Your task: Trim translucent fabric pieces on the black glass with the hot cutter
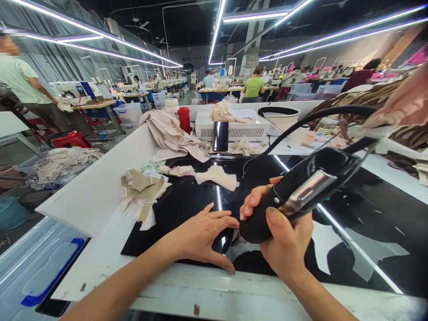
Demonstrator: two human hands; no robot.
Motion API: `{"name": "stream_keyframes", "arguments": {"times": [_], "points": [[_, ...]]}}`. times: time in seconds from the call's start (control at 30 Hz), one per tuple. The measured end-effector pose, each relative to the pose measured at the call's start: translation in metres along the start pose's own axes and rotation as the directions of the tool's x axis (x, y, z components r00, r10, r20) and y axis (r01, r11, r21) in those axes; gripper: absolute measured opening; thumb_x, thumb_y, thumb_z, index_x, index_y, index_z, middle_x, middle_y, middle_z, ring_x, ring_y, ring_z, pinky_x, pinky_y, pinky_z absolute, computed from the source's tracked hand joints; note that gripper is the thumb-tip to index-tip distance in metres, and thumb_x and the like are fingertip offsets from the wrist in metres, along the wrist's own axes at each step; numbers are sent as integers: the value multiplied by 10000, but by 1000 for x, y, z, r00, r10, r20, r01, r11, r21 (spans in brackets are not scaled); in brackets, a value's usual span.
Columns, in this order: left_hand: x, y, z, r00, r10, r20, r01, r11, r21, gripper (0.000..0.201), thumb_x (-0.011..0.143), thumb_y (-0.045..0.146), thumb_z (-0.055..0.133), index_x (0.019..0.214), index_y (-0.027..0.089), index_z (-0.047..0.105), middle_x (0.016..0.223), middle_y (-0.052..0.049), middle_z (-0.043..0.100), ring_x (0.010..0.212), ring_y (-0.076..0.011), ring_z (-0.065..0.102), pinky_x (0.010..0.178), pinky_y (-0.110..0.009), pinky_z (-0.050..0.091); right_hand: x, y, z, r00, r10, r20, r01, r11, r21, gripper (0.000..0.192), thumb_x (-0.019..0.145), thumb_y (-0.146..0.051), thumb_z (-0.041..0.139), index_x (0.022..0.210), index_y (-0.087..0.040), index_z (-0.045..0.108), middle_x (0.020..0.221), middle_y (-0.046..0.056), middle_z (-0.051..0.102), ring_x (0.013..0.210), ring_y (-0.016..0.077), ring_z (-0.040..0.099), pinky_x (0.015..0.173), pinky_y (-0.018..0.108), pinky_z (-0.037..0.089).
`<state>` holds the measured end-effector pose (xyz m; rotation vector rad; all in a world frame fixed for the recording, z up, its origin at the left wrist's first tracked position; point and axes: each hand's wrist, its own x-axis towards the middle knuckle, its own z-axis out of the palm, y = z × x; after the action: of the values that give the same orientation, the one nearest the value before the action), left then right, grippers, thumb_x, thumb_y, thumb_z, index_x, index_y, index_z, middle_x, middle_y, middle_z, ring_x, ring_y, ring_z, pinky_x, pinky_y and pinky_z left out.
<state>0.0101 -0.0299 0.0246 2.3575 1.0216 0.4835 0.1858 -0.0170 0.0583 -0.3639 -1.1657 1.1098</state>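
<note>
My right hand (287,240) is wrapped round a black corded hand tool (301,187) with a shiny metal lever on its side. The tool tilts down to the left, its front end low over the glossy black work surface (180,209). Beside that end, my left hand (203,234) rests on the black surface with fingers spread and nothing gripped. A pale translucent cut piece (247,248) shows partly beneath the tool; its tip and the exact contact are hidden. Small cream fabric pieces (217,177) and tan scraps (142,189) lie beyond my left hand.
A vented white box (230,127) stands at the back, a phone (220,137) leaning on it. A black cable (310,117) arcs over the right side. Thin white pieces (326,247) lie right. A blurred pinkish shape fills the upper right. People work at sewing machines beyond.
</note>
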Motion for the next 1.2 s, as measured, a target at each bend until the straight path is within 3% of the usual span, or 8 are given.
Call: {"name": "stream_keyframes", "arguments": {"times": [0.2, 0.47, 0.53, 0.7, 0.8, 0.97, 1.07, 1.2], "points": [[0, -3, 2, 1000, 9, 17, -9, 1000, 1, 932, 750, 573, 821, 1516, 291, 370, 1486, -94, 540, 1457, -324, 396, 1243, -617, 47, -8, 0, 3, 998, 0, 61, -3, 999, 47, 374, 878, -349, 746, 1181, -282, 536, 865, -22, 633, 697, 140, 618, 602, 302, 559], [-1, -3, 3, 1000, 4, 14, -4, 1000, 15, 899, 752, 590, 811, 1486, 258, 412, 1478, -126, 541, 1449, -335, 407, 1237, -631, 62, -9, -1, 5, 999, 21, 41, -22, 999, 34, 331, 891, -336, 732, 1155, -281, 541, 856, -28, 629, 675, 136, 620, 575, 292, 558], [-2, -2, 2, 1000, 11, 8, -11, 1000, 15, 811, 763, 584, 806, 1428, 266, 468, 1500, -123, 521, 1464, -334, 384, 1233, -641, 63, -6, -3, 3, 999, 28, 40, -29, 999, 27, 349, 879, -353, 742, 1156, -282, 540, 851, -28, 627, 669, 138, 618, 574, 294, 553], [-6, 1, -5, 998, 62, 1, -62, 996, 67, 358, 842, 488, 774, 1102, 275, 652, 1582, -60, 424, 1484, -309, 349, 1236, -604, 160, 8, -15, -8, 1000, -3, 24, 5, 999, -52, 327, 862, -338, 759, 1105, -296, 544, 877, -23, 640, 672, 148, 615, 580, 310, 549], [-9, 1, -12, 996, 94, 2, -93, 989, 114, 164, 887, 400, 748, 977, 269, 709, 1560, -42, 454, 1462, -306, 378, 1231, -571, 212, 18, -23, -17, 1000, 8, 15, -5, 989, -145, 329, 846, -361, 775, 1082, -308, 551, 877, -28, 647, 659, 156, 618, 578, 318, 538], [-15, -6, -25, 997, 67, -22, -61, 971, 230, 86, 967, 299, 647, 946, 274, 726, 1525, -17, 500, 1461, -296, 371, 1222, -562, 241, 28, -30, -28, 1000, -20, -15, 13, 932, -362, 363, 811, -356, 814, 1097, -301, 597, 895, -20, 666, 681, 173, 625, 648, 352, 537], [-17, -15, -29, 996, 26, -86, 5, 939, 343, 121, 992, 257, 598, 969, 276, 715, 1530, -3, 495, 1467, -285, 362, 1229, -579, 211, 27, -27, -28, 999, -49, -4, 44, 926, -374, 314, 819, -338, 808, 1055, -289, 607, 922, -14, 667, 723, 182, 628, 684, 372, 541], [-17, -21, -24, 962, -20, -271, 137, 897, 420, 238, 1008, 138, 508, 1111, 257, 687, 1464, -45, 551, 1421, -272, 423, 1225, -606, 200, 24, -19, -23, 997, -71, -22, 62, 958, -279, 335, 848, -313, 780, 1116, -294, 580, 887, -22, 664, 677, 174, 629, 626, 355, 541]]}}
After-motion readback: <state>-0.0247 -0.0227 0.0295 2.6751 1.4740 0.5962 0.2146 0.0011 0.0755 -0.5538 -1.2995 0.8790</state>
